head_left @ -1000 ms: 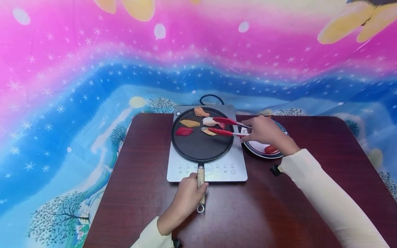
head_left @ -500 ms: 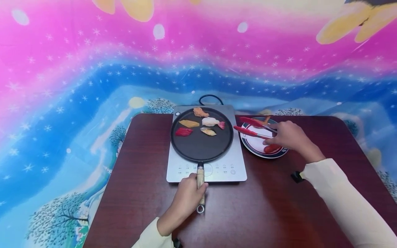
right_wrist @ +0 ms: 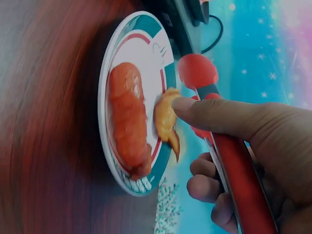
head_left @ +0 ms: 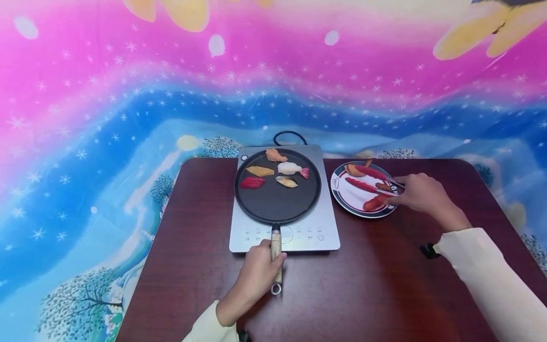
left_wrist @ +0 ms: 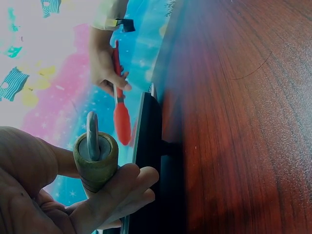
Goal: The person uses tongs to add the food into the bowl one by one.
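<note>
My left hand [head_left: 256, 268] grips the wooden handle [head_left: 276, 241] of a flat black frying pan [head_left: 278, 204]; the left wrist view shows fingers curled round it. With my right hand [head_left: 427, 194] I hold red-tipped tongs [head_left: 361, 184] over a white plate [head_left: 351, 194] with a dark rim. The tongs' arms are spread apart. On the plate lie a reddish sausage-like piece [right_wrist: 129, 114] and a golden fried piece [right_wrist: 165, 117] with a tail. A brown piece [head_left: 382, 186] shows near the tongs' arms; whether they touch it I cannot tell.
Under the pan is a silver induction cooker [head_left: 329, 228], its black cord [head_left: 290, 132] behind. In the pan lie a shrimp [head_left: 290, 168], red slices [head_left: 252, 182], a tan slice [head_left: 260, 170], an orange fried piece [head_left: 275, 155] and a small yellowish piece [head_left: 287, 182]. A patterned cloth hangs behind the table.
My right hand and the tongs have moved right, from above the pan to over the plate. The shrimp and yellowish piece lie in the pan, clear of the tongs. The left hand has stayed put.
</note>
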Available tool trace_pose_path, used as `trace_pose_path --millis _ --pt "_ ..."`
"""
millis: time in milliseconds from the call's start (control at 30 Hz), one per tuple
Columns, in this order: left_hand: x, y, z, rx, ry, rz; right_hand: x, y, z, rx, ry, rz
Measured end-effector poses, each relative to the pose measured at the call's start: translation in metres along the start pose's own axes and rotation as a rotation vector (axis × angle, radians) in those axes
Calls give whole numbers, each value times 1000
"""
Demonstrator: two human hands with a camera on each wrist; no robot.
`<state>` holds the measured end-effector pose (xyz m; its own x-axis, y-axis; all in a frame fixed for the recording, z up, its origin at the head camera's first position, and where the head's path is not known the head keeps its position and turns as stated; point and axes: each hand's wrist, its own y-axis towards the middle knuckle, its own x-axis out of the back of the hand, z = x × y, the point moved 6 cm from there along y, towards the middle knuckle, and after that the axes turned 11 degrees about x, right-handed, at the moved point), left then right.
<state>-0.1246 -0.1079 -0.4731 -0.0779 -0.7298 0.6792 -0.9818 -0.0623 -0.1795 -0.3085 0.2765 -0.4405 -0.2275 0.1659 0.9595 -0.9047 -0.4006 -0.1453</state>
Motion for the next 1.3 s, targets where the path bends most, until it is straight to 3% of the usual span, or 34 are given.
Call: trace_pose_path --millis 600,933,1300 --pt "0 0 1 19 -18 9 21 -36 -39 -134 16 59" --pt "0 1 2 14 -10 11 23 -34 -39 -116 47 126" --pt "-1 0 2 20 -3 15 25 -22 -38 -128 53 258"
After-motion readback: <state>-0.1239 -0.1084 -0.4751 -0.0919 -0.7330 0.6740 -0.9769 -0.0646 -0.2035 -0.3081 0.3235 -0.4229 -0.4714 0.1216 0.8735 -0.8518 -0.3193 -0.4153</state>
